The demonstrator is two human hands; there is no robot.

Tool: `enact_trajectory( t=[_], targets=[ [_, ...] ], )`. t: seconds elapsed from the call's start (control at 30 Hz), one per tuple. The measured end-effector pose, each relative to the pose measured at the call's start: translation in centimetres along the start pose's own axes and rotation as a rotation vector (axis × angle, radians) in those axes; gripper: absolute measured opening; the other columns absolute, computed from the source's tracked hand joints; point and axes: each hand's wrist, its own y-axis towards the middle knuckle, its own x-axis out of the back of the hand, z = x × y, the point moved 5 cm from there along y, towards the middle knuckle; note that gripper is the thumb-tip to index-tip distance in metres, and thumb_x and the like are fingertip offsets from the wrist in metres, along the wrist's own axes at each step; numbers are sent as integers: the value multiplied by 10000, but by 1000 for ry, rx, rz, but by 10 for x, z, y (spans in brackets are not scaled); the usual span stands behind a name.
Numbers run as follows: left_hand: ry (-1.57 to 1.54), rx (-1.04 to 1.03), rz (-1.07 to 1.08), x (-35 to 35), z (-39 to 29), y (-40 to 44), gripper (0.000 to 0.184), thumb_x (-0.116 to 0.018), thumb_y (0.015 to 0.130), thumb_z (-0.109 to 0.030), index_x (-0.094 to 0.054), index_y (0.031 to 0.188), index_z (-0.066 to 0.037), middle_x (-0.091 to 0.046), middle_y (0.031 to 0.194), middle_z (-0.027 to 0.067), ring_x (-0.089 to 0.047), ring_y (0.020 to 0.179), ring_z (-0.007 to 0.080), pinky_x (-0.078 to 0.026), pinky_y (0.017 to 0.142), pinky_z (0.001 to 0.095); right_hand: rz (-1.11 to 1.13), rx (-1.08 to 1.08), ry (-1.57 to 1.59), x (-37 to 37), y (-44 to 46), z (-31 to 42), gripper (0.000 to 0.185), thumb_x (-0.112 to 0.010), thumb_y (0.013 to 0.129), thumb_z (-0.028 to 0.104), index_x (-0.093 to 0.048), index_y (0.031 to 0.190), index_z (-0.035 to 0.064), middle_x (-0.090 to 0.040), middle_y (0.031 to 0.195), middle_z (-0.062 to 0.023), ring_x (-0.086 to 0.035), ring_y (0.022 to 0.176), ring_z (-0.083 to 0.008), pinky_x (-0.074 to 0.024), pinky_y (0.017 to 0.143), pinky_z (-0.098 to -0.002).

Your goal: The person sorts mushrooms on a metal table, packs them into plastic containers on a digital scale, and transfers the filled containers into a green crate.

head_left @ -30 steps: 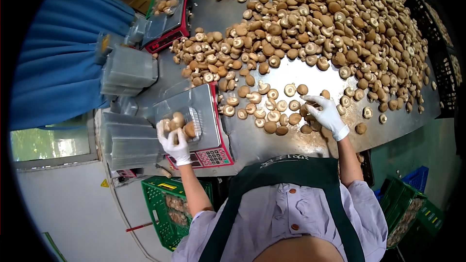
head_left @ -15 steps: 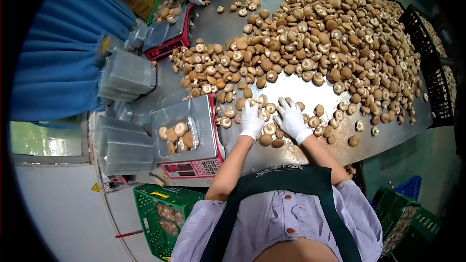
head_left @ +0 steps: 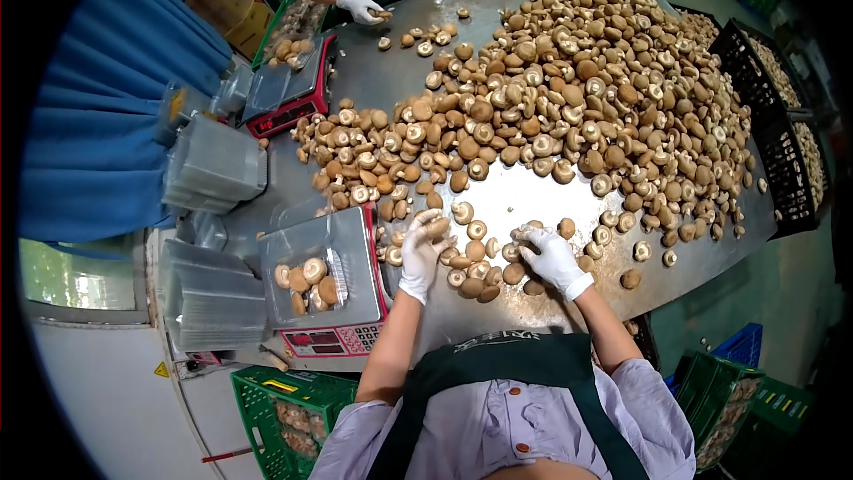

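- The left hand [head_left: 421, 253], in a white glove, is hovering mid-frame, its fingers and thumb clamping on a held mushroom [head_left: 437, 228].
- The right hand [head_left: 553, 258], also gloved, is lying low just right of centre, over some loose mushrooms [head_left: 477, 250] — whether its fingers are closing on one, I cannot tell.
- The loose mushrooms are lying mostly between the hands on the table [head_left: 524, 187], some showing caps, some stems.
- The pile [head_left: 613, 116] is filling the upper right of the frame.
- Left of the left hand, a scale [head_left: 353, 339] is bearing a clear tray [head_left: 338, 277] — several mushrooms are sitting in it.
- Stacked trays [head_left: 213, 298] are standing at the left.
- At upper left, a co-worker's hand [head_left: 360, 8] is holding a mushroom near a second scale [head_left: 293, 116].
- Black crates [head_left: 791, 169] are standing at the right edge of the table.
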Motion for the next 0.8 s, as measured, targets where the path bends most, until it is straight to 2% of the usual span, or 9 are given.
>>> enact_trajectory(
  t=[0.07, 0.13, 0.2, 0.27, 0.47, 0.67, 0.73, 0.77, 0.8],
  targets=[
    [209, 11, -150, 1, -1, 17, 196, -522, 875, -229, -579, 909, -45, -607, 881, 80, -601, 756, 156, -526, 617, 297, 91, -129, 142, -2, 6, -5, 225, -614, 818, 186, -669, 1012, 86, -644, 1033, -122, -593, 950, -302, -478, 837, -376],
    [656, 142, -132, 4, 9, 41, 209, -549, 876, -243, -589, 866, -39, -606, 828, 73, -596, 705, 130, -496, 549, 250, 76, -103, 156, -2, 14, -4, 218, -606, 825, 195, -673, 1002, 86, -649, 983, -135, -602, 932, -302, -483, 820, -376],
    [1400, -330, -171, -20, 11, 55, 505, -693, 766, -330, -542, 1153, -42, -610, 988, 159, -634, 807, 250, -519, 667, 366, 53, -101, 65, -2, 26, -2, 224, -599, 832, 219, -673, 998, 89, -656, 938, -147, -613, 895, -308, -491, 797, -382],
    [1847, -162, -127, -36, 24, 65, 796, -721, 719, -356, -348, 1368, -85, -574, 1109, 180, -628, 891, 329, -514, 742, 426, 65, -130, 37, 3, 41, 6, 250, -590, 837, 249, -670, 1017, 94, -659, 914, -160, -626, 856, -321, -499, 782, -393],
    [1970, -44, 15, -32, 42, 89, 925, -693, 704, -403, -217, 1450, -133, -566, 1194, 168, -636, 890, 321, -519, 747, 406, -32, -174, -6, -24, 116, -15, 360, -607, 810, 320, -638, 1080, 84, -662, 859, -195, -643, 848, -336, -508, 760, -415],
    [1596, -166, 64, -20, 27, 58, 670, -714, 733, -317, -480, 1323, -106, -663, 999, 141, -657, 857, 261, -515, 729, 326, -118, -272, -96, -55, 169, -20, 422, -655, 752, 394, -611, 999, 55, -664, 827, -190, -649, 787, -347, -514, 708, -422],
    [633, 127, 124, -13, 26, 47, 507, -640, 848, -261, -500, 1300, -79, -653, 1025, 95, -657, 876, 205, -526, 688, 269, -116, -225, -43, -49, 161, -21, 420, -658, 744, 409, -611, 966, 55, -662, 819, -188, -651, 777, -338, -510, 699, -411],
    [405, 251, 140, -15, 18, 31, 467, -529, 932, -258, -451, 1314, 0, -575, 806, 49, -546, 692, 37, -520, 704, 237, -71, -294, 96, -46, 153, -24, 441, -684, 719, 413, -610, 966, 55, -660, 764, -147, -663, 740, -273, -511, 684, -372],
    [252, 284, 148, -15, 13, 18, 472, -475, 952, -280, -423, 1330, -3, -587, 924, 87, -581, 784, 103, -524, 756, 273, -28, -332, 247, -40, 142, -21, 396, -707, 741, 338, -611, 970, 31, -653, 734, -91, -651, 698, -185, -511, 651, -299]
  ],
)
